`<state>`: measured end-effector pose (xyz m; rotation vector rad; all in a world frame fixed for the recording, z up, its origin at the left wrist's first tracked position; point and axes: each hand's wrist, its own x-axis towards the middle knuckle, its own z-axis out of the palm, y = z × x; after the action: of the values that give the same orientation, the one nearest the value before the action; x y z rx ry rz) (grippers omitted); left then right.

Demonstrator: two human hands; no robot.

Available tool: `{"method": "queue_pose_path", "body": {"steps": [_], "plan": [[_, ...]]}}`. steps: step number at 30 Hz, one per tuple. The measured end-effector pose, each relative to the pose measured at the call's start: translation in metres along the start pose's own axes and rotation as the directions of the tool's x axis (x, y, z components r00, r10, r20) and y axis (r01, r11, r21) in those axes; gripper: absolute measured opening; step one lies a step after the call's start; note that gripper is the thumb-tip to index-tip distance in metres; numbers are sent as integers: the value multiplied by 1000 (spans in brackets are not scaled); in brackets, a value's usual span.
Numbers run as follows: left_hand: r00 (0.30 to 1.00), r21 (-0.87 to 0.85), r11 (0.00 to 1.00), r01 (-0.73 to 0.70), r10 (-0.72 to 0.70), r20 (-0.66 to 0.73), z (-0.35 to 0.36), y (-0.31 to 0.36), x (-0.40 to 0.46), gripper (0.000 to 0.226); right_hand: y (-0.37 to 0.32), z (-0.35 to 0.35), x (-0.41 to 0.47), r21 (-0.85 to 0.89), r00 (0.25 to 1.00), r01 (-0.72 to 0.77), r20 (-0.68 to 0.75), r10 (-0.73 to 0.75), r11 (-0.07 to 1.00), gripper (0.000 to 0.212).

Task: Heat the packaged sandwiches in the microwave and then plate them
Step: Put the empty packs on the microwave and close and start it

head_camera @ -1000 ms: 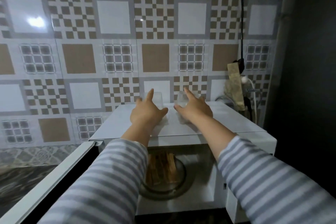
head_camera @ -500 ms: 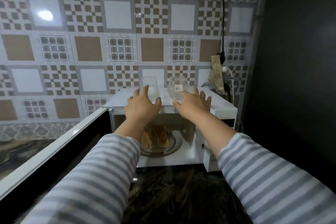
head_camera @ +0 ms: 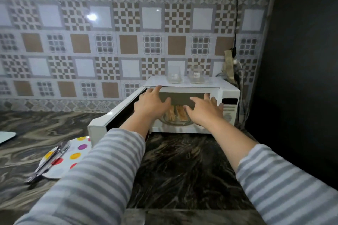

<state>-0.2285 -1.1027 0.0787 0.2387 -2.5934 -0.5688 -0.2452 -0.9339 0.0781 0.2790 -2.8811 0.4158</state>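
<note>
A white microwave (head_camera: 228,90) stands on the dark marble counter with its door (head_camera: 113,117) swung open to the left. Toasted sandwiches (head_camera: 176,113) lie on the glass turntable inside, partly hidden by my hands. My left hand (head_camera: 150,103) and my right hand (head_camera: 204,110) reach into the opening with fingers spread, above and in front of the sandwiches, holding nothing. Two clear empty plastic packages (head_camera: 185,74) stand on top of the microwave. A white plate with coloured dots (head_camera: 73,155) lies on the counter at the left.
A knife and fork (head_camera: 48,162) lie across the dotted plate. A white board edge (head_camera: 6,137) shows at far left. A black cable and plug (head_camera: 235,51) hang by the microwave's right. A dark wall closes the right side. Patterned tiles back the counter.
My hands have left the two clear packages on the microwave's top and dropped to its opening. The view has pulled back, showing the counter and plate.
</note>
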Motion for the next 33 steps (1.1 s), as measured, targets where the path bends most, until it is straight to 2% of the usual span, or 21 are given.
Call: {"method": "queue_pose_path", "body": {"steps": [5, 10, 14, 17, 19, 26, 33], "plan": [[993, -18, 995, -95, 96, 64, -51, -28, -14, 57, -55, -10, -40, 5, 999, 42, -28, -42, 999, 59], [974, -83, 985, -154, 165, 152, -93, -84, -20, 44, -119, 4, -73, 61, 997, 68, -26, -66, 996, 64], [959, -119, 980, -161, 184, 215, -100, -130, -27, 41, -174, 23, -106, 43, 995, 85, -57, -82, 995, 66], [932, -212, 964, -163, 221, 287, -91, -152, -37, 39, -202, 41, -123, 29, 997, 65, -35, -64, 997, 66], [918, -259, 950, -176, 254, 304, -87, -159, -41, 41, -209, 52, -130, 1, 998, 53, -34, -53, 999, 66], [925, -309, 924, -227, 304, 229, -76, -151, -48, 47, -205, 64, -141, -62, 995, 27, -92, -33, 998, 64], [908, -352, 901, -254, 347, 233, -41, -108, -44, 56, -157, 55, -138, -69, 983, -97, -165, 85, 993, 63]]}}
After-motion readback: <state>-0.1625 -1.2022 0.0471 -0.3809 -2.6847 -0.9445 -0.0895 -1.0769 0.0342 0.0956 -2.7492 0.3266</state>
